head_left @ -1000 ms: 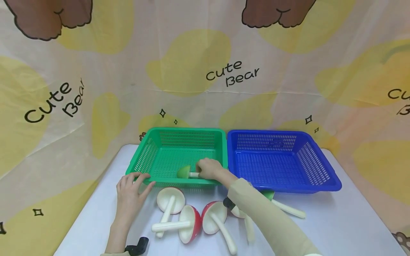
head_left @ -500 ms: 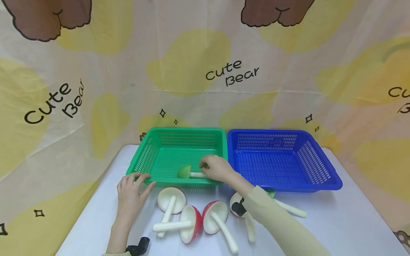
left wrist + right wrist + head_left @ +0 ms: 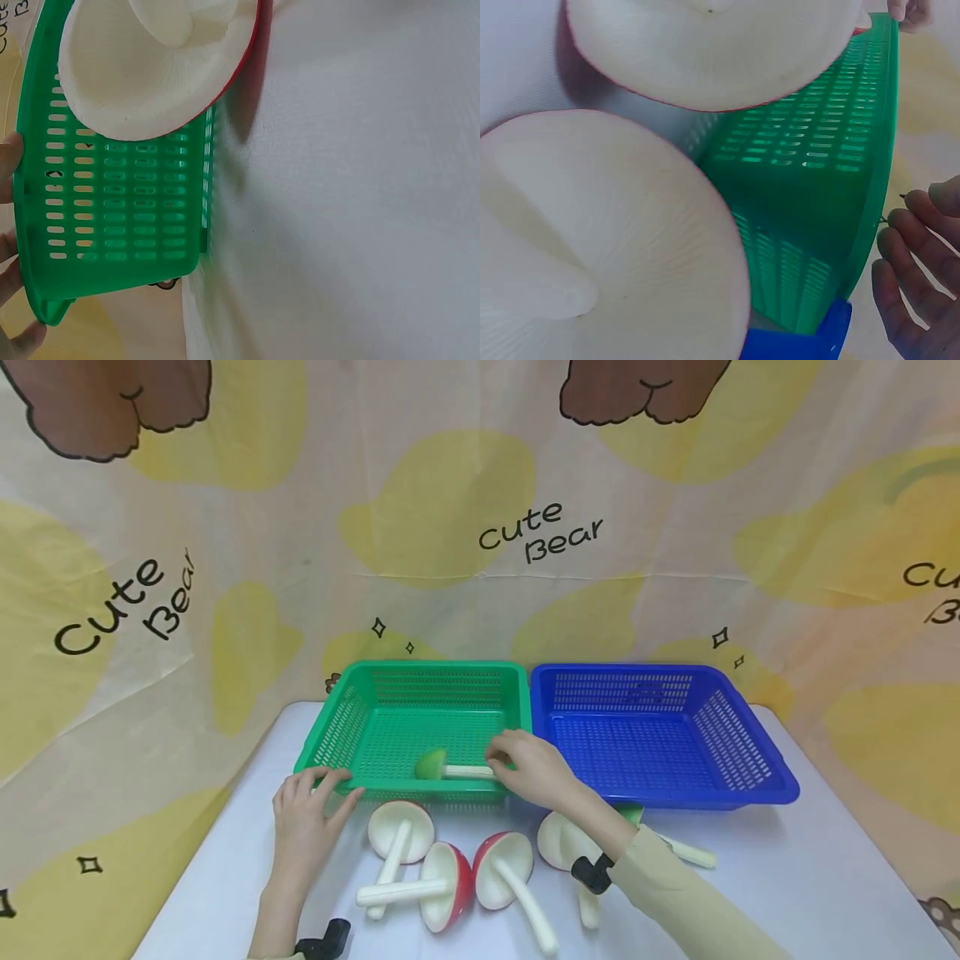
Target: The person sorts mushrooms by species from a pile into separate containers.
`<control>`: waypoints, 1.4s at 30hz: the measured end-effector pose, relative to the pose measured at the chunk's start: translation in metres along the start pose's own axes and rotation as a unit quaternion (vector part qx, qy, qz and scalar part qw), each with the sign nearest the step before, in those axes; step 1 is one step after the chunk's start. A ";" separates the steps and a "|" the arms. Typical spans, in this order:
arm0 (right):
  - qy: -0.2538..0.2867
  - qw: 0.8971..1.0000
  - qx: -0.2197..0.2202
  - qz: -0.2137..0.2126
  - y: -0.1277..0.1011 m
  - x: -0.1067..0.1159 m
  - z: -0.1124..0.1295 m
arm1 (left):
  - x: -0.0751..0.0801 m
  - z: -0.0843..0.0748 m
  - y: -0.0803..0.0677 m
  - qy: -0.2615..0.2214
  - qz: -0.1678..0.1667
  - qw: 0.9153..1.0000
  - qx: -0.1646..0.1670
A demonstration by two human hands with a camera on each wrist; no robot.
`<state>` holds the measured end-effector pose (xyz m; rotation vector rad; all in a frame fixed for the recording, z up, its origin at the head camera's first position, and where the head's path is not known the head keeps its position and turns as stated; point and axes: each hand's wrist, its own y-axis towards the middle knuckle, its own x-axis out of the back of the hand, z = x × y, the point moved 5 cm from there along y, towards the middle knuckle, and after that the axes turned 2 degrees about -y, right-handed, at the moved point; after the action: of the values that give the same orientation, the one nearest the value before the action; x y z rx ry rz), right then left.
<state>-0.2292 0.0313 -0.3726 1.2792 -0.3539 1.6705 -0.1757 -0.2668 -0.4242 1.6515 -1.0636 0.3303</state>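
A toy mushroom with a green cap (image 3: pixel 431 764) and white stem lies along the near side inside the green basket (image 3: pixel 438 665). My right hand (image 3: pixel 531 767) hovers over the basket's near right corner by the stem's end, fingers loosely bent and apart. The right wrist view shows the fingers (image 3: pixel 911 255) holding nothing. At the near left corner, my left hand (image 3: pixel 306 814) rests its fingertips on the rim. In front lie toy mushrooms with red caps, such as one at left (image 3: pixel 401 832), one sideways (image 3: pixel 445 887), another at centre (image 3: pixel 503 870), and one partly behind the right wrist (image 3: pixel 557 842).
A blue basket (image 3: pixel 626 670) stands directly right of the green one on the white table (image 3: pixel 225 868). Another green-capped mushroom (image 3: pixel 693 853) lies before it, partly hidden by my right forearm. A patterned cloth (image 3: pixel 450 543) hangs behind.
My right hand has let go of the green mushroom's stem and drawn back to the right. The mushroom stays in the green basket. My left hand keeps its place.
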 end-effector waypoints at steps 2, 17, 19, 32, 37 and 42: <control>-0.003 1.000 0.001 -0.014 -0.006 0.002 -0.002 | -0.001 -0.001 0.000 -0.001 0.000 1.000 -0.001; -0.034 0.998 -0.001 -0.049 -0.055 0.019 -0.017 | 0.000 0.001 -0.002 -0.005 0.005 1.000 0.014; -0.047 0.997 -0.001 -0.060 -0.061 0.021 -0.020 | 0.000 0.000 -0.002 -0.005 0.005 1.000 0.014; -0.089 0.984 -0.003 -0.154 -0.108 0.030 -0.042 | 0.001 0.001 -0.002 -0.003 0.007 1.000 0.015; -0.099 0.980 -0.010 -0.172 -0.125 0.032 -0.052 | 0.000 0.000 -0.001 -0.005 0.009 1.000 0.015; -0.103 0.977 -0.014 -0.187 -0.144 0.034 -0.060 | 0.000 -0.002 0.000 -0.004 0.006 1.000 0.010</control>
<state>-0.1461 0.1616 -0.4122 1.4041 -0.2385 1.2177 -0.1753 -0.2647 -0.4237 1.6667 -1.0785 0.3436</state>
